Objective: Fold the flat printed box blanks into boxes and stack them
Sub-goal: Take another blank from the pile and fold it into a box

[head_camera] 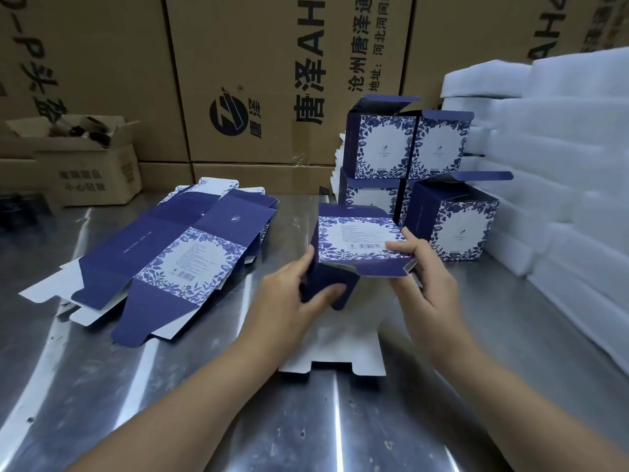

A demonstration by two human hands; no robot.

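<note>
A half-folded blue and white floral box blank (pixel 355 241) stands in the middle of the metal table (pixel 170 386), its white flap lying toward me. My left hand (pixel 292 294) grips its dark blue left panel, thumb in front. My right hand (pixel 420 277) pinches the right edge of the printed panel near the barcode. A pile of flat blanks (pixel 163 253) lies to the left. Several folded boxes (pixel 412 175) with open lids are stacked in two tiers behind the held one.
White foam pads (pixel 561 172) are piled high along the right. Large brown cartons (pixel 265 80) form a wall at the back. A small open carton (pixel 88 158) with dark items sits at the back left.
</note>
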